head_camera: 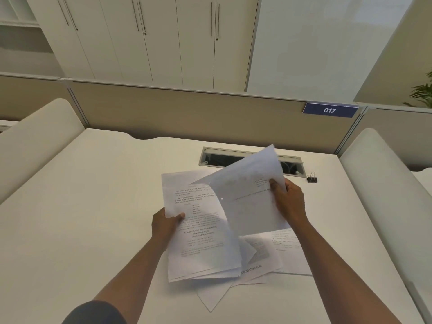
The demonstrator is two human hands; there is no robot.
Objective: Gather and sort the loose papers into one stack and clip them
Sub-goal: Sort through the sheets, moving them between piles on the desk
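My left grip [167, 222] pinches the edge of a printed sheaf [198, 225], thumb on top. My right grip [288, 199] pinches a single sheet [247, 199], tilted up above the sheaf. More loose papers [275, 253] lie fanned on the tabletop [93, 195] beneath. A black binder clip [312, 178] sits on the tabletop beyond my right grip, apart from the papers.

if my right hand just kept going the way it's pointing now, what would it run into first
Probably the cable slot at the desk's back edge: the right hand, gripping a sheet, points up and away toward it. The binder clip sits just right of that line. Depth is unclear.
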